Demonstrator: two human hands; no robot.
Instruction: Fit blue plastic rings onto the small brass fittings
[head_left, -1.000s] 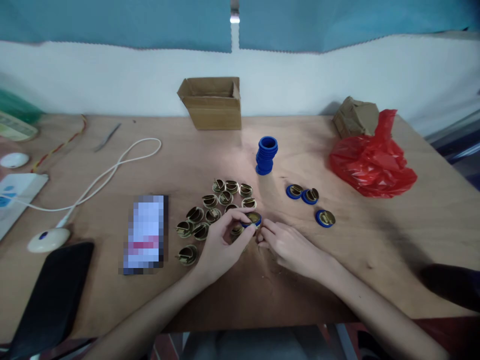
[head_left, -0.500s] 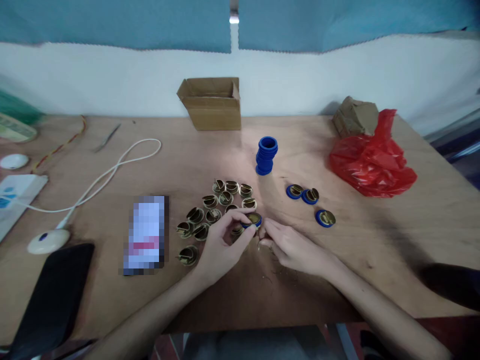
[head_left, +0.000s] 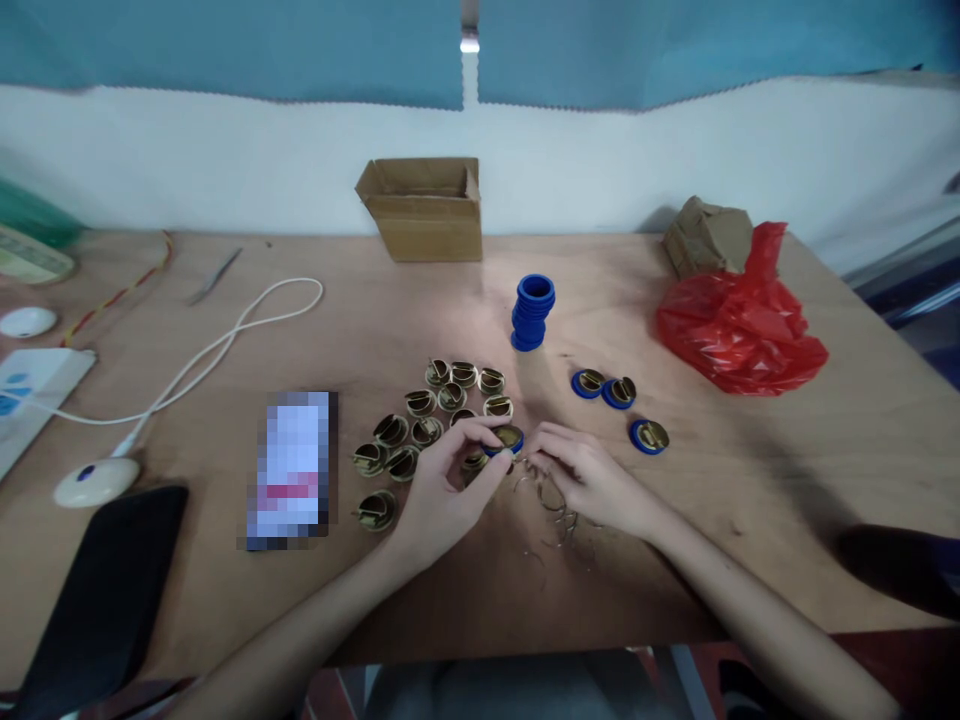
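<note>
Taking the blue-rimmed brass disc (head_left: 510, 437) as clock centre, we note a phone (head_left: 292, 470) at nine, its pixelated screen unreadable. Our left hand (head_left: 448, 488), at eight, arches and pinches the disc between thumb and fingers. Our right hand (head_left: 592, 482), near four, curls palm-down above thin wire rings (head_left: 553, 495); whether it grips one, we cannot tell.
</note>
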